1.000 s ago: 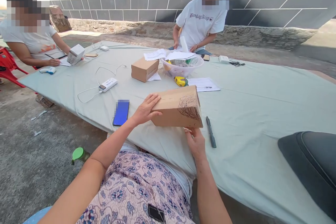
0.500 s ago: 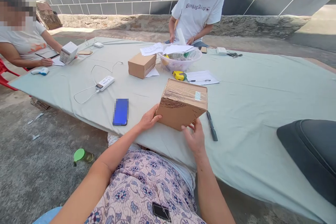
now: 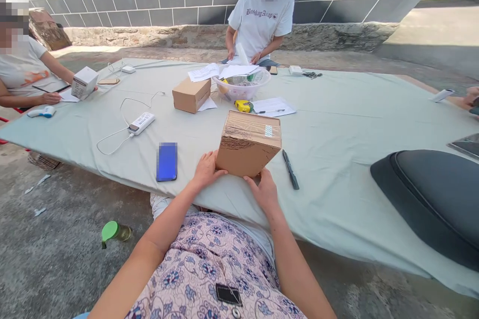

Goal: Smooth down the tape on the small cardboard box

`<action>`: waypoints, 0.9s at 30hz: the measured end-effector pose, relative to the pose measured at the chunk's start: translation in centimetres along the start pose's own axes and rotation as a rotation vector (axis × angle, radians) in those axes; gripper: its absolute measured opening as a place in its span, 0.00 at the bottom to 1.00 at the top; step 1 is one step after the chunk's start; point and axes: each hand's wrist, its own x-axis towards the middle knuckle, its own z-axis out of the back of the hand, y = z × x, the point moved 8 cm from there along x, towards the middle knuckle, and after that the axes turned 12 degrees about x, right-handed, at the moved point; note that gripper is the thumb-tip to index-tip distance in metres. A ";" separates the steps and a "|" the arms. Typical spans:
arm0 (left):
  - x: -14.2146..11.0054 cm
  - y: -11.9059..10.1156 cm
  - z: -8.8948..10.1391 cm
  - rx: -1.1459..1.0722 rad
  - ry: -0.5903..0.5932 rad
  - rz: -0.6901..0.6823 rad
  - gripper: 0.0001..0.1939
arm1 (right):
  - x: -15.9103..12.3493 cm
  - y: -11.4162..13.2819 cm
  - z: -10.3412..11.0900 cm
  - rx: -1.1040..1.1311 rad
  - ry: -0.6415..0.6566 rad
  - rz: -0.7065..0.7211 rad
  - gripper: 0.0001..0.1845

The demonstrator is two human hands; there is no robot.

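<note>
A brown cardboard box (image 3: 249, 147) with a small blue-and-white label and dark scuff lines on top sits tilted at the table's near edge. My left hand (image 3: 207, 170) grips its lower left corner, thumb along the bottom edge. Under the lower right edge, my right hand (image 3: 265, 190) holds the box with the thumb in front; its other fingers are partly hidden. Just right of the box lies a black pen-like tool (image 3: 290, 169). A phone with a blue screen (image 3: 166, 161) rests to the left of my left hand.
Beyond the box are a yellow tape measure (image 3: 244, 106), papers (image 3: 275, 106), a second cardboard box (image 3: 191, 94) and a filled plastic basket (image 3: 243, 90). A white power strip (image 3: 141, 123) with a cable lies left. A black padded seat (image 3: 430, 204) juts in right. Two co-workers sit across and left.
The view has swung to the right, bringing another person's hand into sight at the right edge. My right hand has shifted its hold along the box's lower edge; both hands stay on the box.
</note>
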 end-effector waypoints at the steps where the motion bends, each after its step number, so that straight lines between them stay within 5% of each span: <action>1: 0.0 0.1 0.0 0.002 0.010 0.023 0.36 | 0.0 0.1 0.0 -0.004 -0.002 0.008 0.33; 18: -0.3 -0.2 1.3 0.018 -0.001 0.009 0.24 | -0.4 0.8 -0.3 -0.032 0.044 0.037 0.31; 27: -0.1 0.2 0.8 0.041 0.038 0.010 0.20 | -1.2 1.5 0.8 0.192 -0.068 0.011 0.38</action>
